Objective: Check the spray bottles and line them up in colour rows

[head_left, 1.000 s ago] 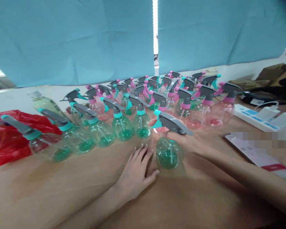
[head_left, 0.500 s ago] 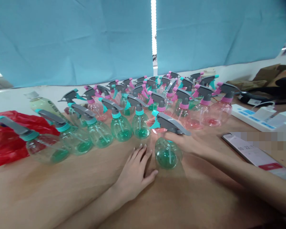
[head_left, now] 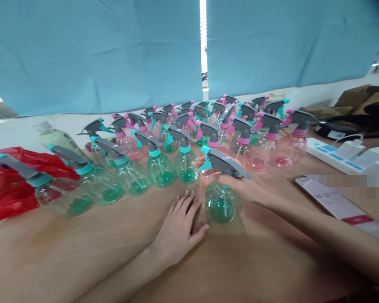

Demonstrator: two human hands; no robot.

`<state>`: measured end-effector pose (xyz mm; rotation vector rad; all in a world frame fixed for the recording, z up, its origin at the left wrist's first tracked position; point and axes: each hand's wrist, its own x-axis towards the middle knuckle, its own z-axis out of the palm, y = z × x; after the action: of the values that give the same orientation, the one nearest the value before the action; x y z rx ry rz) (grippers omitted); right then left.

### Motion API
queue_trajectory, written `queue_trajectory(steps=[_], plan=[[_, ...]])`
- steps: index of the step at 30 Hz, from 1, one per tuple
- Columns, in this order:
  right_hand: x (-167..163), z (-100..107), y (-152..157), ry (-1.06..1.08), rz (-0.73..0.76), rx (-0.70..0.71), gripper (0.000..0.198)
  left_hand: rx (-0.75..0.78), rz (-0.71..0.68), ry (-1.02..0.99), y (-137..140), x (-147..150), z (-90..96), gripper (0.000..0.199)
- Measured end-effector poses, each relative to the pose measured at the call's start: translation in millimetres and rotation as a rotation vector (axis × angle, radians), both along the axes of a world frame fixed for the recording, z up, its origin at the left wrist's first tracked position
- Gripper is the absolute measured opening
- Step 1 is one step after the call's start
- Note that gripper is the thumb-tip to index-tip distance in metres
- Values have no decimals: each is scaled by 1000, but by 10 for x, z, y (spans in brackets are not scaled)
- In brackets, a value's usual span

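My left hand [head_left: 180,227] lies palm down on the wooden table, its fingers slightly spread and nothing in it. Just right of its fingertips is a clear green spray bottle [head_left: 222,206] with a grey and turquoise trigger head. My right hand [head_left: 238,183] is closed about that bottle's neck, under the head; some of its fingers are hidden. Green liquid and a dip tube show inside the bottle. Beyond both hands stand several more spray bottles, green ones [head_left: 161,170] with turquoise collars to the left and pink ones [head_left: 262,153] with pink collars to the right.
A red plastic bag [head_left: 15,181] and a pale capped bottle [head_left: 58,141] are at the left. On the right lie a phone [head_left: 331,202] showing a timer, a white power strip [head_left: 326,153] with plugs, and cardboard [head_left: 360,99]. A blue curtain [head_left: 97,54] hangs behind the table.
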<state>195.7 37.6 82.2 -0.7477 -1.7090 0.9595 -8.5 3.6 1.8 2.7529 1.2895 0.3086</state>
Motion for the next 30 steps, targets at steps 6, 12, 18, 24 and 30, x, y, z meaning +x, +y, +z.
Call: queue_trajectory(steps=[6, 12, 18, 24, 30], plan=[[-6, 87, -46, -42, -29, -21, 28, -3, -1, -15, 1, 2, 1, 59], [7, 124, -64, -42, -81, -42, 7, -7, -2, -6, 3, -1, 7, 58], [8, 74, -24, -48, -65, -23, 2, -9, 2, 19, -5, 8, 18, 59], [33, 3, 6, -24, -58, -31, 7, -19, 6, 39, -4, 16, 33, 58], [59, -43, 3, -42, -51, -39, 12, 5, -2, -5, -4, 0, -7, 57]])
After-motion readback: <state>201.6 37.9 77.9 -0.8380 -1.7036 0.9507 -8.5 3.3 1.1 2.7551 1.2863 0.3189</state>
